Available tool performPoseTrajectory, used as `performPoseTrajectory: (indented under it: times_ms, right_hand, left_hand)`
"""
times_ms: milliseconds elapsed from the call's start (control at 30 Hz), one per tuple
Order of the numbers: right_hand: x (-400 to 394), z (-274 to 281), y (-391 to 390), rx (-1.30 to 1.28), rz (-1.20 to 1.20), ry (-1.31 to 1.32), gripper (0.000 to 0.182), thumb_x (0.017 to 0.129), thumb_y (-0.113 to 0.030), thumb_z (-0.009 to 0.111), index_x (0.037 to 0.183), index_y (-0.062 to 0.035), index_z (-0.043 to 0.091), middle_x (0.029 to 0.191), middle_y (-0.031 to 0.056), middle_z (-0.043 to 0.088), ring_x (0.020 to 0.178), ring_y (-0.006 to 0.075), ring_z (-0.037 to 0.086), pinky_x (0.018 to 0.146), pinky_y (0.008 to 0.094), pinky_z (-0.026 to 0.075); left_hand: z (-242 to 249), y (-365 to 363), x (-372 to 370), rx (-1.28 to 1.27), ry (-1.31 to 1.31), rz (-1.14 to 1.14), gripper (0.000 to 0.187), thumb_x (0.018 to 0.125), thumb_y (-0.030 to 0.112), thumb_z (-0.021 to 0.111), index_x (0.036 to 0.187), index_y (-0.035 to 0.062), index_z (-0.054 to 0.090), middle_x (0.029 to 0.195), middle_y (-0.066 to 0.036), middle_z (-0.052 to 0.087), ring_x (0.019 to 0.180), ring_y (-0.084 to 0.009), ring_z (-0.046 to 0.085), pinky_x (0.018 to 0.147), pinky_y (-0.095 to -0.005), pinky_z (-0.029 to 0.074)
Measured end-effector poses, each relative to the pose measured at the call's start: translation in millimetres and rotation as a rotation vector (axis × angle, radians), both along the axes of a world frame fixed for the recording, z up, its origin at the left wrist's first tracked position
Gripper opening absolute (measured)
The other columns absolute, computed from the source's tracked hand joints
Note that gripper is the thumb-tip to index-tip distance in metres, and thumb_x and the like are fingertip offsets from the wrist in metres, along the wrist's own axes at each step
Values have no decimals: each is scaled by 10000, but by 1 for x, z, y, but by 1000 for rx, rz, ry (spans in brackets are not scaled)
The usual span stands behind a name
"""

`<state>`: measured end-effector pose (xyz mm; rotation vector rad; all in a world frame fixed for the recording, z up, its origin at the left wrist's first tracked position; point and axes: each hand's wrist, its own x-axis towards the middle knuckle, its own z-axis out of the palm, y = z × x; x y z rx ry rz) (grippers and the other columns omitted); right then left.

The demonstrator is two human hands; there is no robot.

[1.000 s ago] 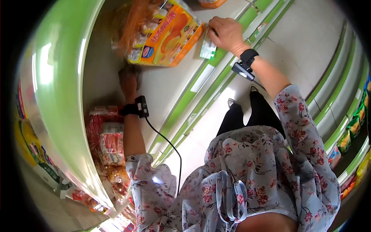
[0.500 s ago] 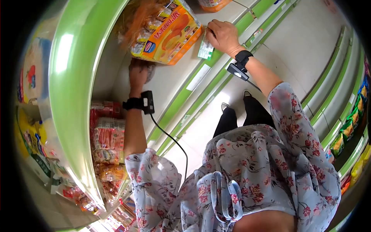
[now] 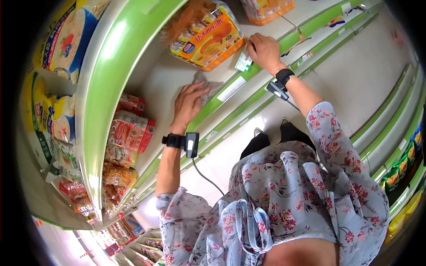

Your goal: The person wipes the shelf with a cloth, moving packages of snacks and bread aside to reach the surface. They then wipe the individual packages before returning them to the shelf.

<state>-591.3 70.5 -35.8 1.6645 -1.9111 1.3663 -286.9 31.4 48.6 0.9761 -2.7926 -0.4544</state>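
Along the shelf (image 3: 160,80), left hand (image 3: 188,104) spreads at the cloth (image 3: 207,91), best pressed evenly; right hand (image 3: 265,53) curls by the tag (image 3: 244,61), pinch unclear.

The blouse (image 3: 284,195) is pale blue, printed with pink and red flowers on dark stems, with a looped tie (image 3: 262,224) at the front and loose sleeves (image 3: 182,221). Black straps (image 3: 174,141) circle both wrists, carrying small dark boxes (image 3: 192,145) with black cables (image 3: 206,178). The trousers (image 3: 295,134) are black.

Left hand (image 3: 188,103) palm-down with fingers extended, right hand (image 3: 265,52) curled.
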Motion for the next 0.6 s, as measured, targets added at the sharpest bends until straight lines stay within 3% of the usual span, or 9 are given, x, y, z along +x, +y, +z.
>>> performPoseTrajectory:
  times_ms: [133, 233, 367, 467, 600]
  right_hand:
    - [3, -2, -4, -18, 31, -4, 84, 768, -148, 597, 749, -70, 574, 692, 79, 563, 601, 300, 565, 561, 399, 448]
    - [3, -6, -4, -23, 39, -7, 85, 765, -145, 600, 738, -73, 565, 688, 78, 561, 599, 290, 567, 552, 397, 440]
    - [3, -1, -5, -42, 69, -21, 91, 776, -140, 595, 731, -74, 552, 694, 77, 549, 615, 290, 560, 557, 392, 426]
    - [4, -1, -4, -46, 88, -17, 90, 780, -147, 596, 740, -78, 555, 698, 74, 548, 625, 286, 561, 556, 388, 421]
    - [6, 3, -4, -42, 74, -22, 85, 774, -158, 605, 750, -81, 577, 704, 71, 567, 623, 282, 575, 559, 393, 438]
  left_hand:
    - [-13, 5, 74, -192, -26, 313, 356, 736, 97, 513, 1043, 115, 693, 1135, -110, 632, 1047, -319, 577, 935, -385, 447]
    - [-5, 23, 89, -229, -38, 512, 313, 738, 128, 521, 998, 98, 694, 1005, -120, 652, 943, -320, 613, 842, -393, 488]
    - [-3, 30, 43, -279, -133, 313, 253, 739, 143, 525, 921, 88, 692, 872, -110, 628, 824, -308, 614, 752, -411, 498]
    - [7, 29, -11, -135, -212, 240, 265, 753, 129, 528, 954, 71, 690, 954, -105, 631, 898, -306, 609, 791, -394, 491]
    - [-1, 21, -60, -125, -76, 133, 275, 736, 124, 531, 952, 88, 698, 981, -93, 638, 910, -297, 613, 806, -380, 493]
